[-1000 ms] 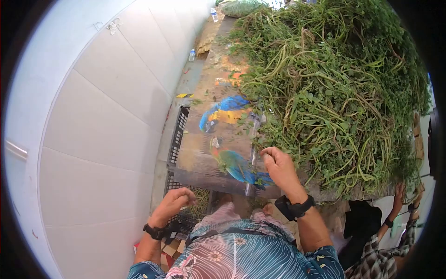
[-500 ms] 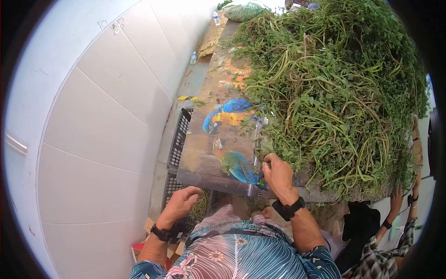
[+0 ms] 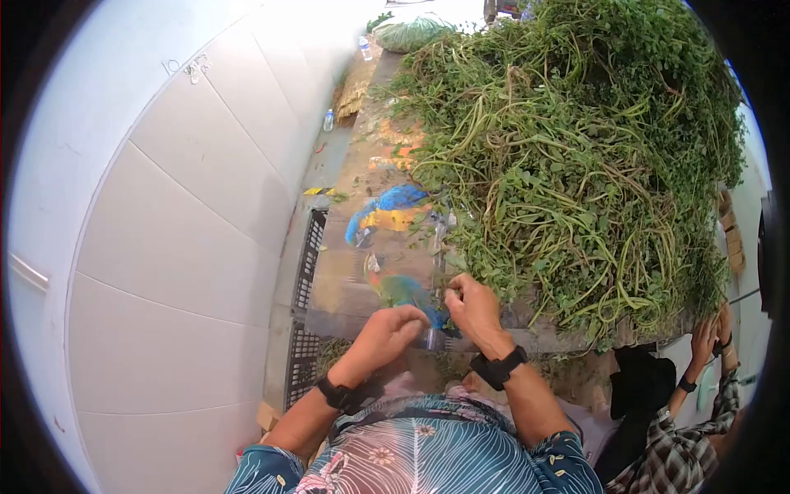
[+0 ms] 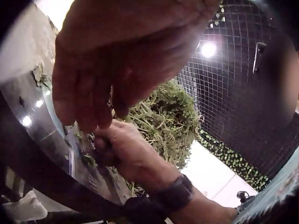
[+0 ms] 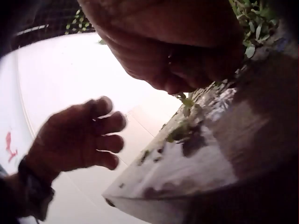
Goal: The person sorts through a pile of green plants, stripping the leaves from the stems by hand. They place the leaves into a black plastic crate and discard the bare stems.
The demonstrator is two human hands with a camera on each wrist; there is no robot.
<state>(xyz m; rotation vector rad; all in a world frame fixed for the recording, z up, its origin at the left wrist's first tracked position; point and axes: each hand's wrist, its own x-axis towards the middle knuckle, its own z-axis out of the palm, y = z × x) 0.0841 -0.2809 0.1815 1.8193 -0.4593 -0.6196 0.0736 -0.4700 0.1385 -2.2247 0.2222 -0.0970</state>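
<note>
My left hand (image 3: 385, 337) hovers over the near edge of the table (image 3: 333, 292), just left of my right hand (image 3: 476, 306). The right wrist view shows its fingers loosely spread, holding nothing. My right hand has its fingers curled at the near left edge of a large heap of leafy green stems (image 3: 568, 198). Below those fingertips, in the right wrist view, a small green sprig (image 5: 187, 106) pokes out from the grip. The rest of what it pinches is hidden by the fingers. Colourful parrot pictures (image 3: 395, 212) cover the tabletop beside the heap.
A white panelled wall (image 3: 189, 272) runs along the left. Black plastic crates (image 3: 306, 267) stand beside and under the table. At the back are a bag of greens (image 3: 411, 33) and water bottles (image 3: 328, 120). Another person's hands (image 3: 709, 336) are at the heap's right side.
My left hand has swung right and forward, from beside the crate to the table edge near my right hand. My right hand stays close to the heap, its fingers curled.
</note>
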